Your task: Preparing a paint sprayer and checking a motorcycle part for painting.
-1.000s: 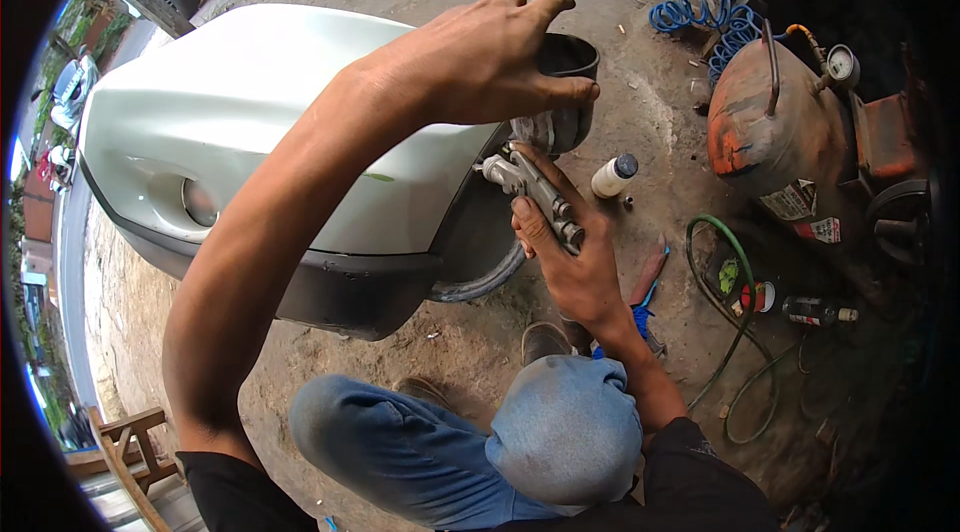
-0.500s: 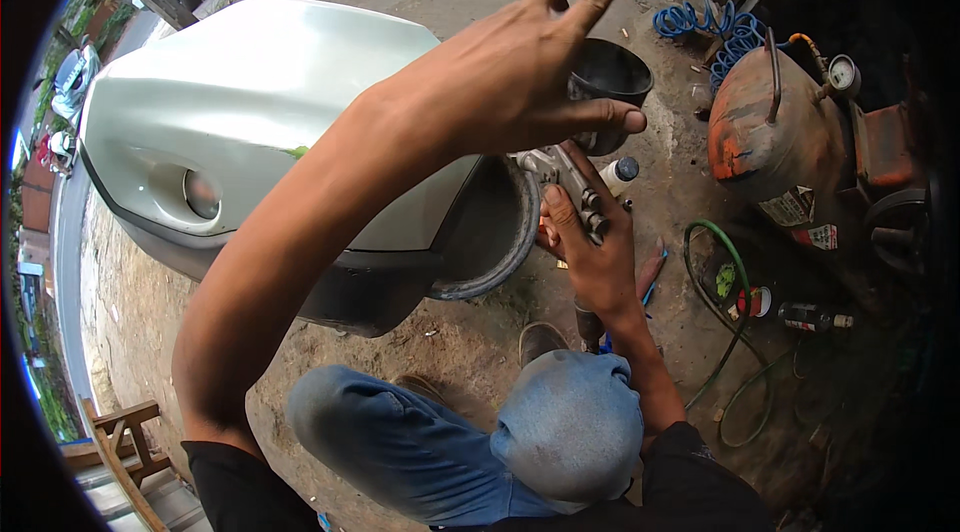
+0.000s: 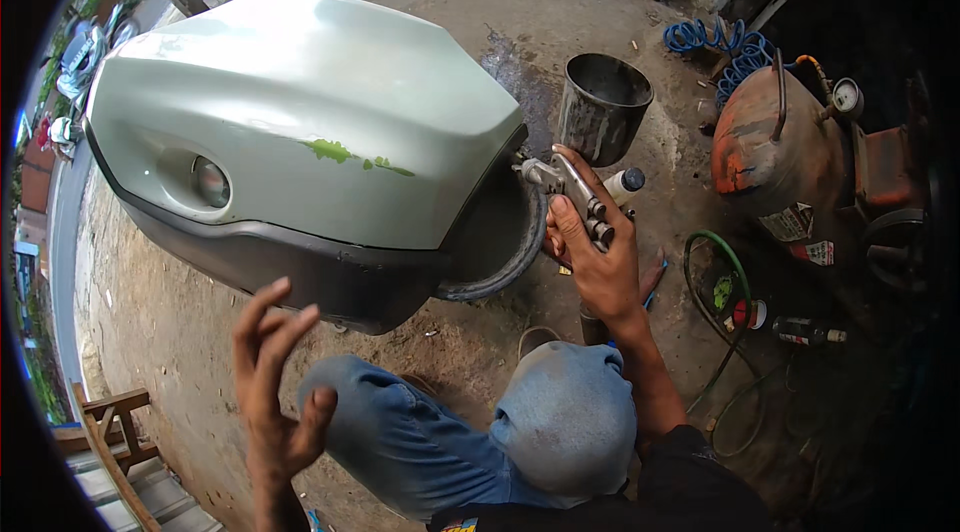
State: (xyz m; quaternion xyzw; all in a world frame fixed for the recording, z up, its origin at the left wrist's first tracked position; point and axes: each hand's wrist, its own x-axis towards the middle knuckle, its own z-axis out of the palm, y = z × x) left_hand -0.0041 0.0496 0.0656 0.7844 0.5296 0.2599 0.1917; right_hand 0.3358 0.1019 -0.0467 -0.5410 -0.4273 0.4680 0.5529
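**Silver metal spray gun [image 3: 578,184] in the right hand [image 3: 608,272], left hand [image 3: 275,372] free**

The gun sits just right of the frame's centre, the right hand's fingers wrapped around it, thumb along one side. The left hand's fingers are spread and hold nothing, at lower left.

Being metal, the gun is probably rigid and fairly dense, its smooth body likely slick if wet. The dark grey, open-topped cylindrical cup [image 3: 605,117] stands just above it in the frame; their joint is hidden. If attached, it would probably make the gun top-heavy and prone to spilling; its contents are unclear. The handle looks the best hold, clear of the nozzle, which seems the delicate end.

Left of the gun lies a glossy pale silver-green car bumper [image 3: 320,92] with a green patch [image 3: 335,150]. Just right is a white bottle with a dark cap [image 3: 624,188]; farther right, a worn orange metal tank [image 3: 770,137].
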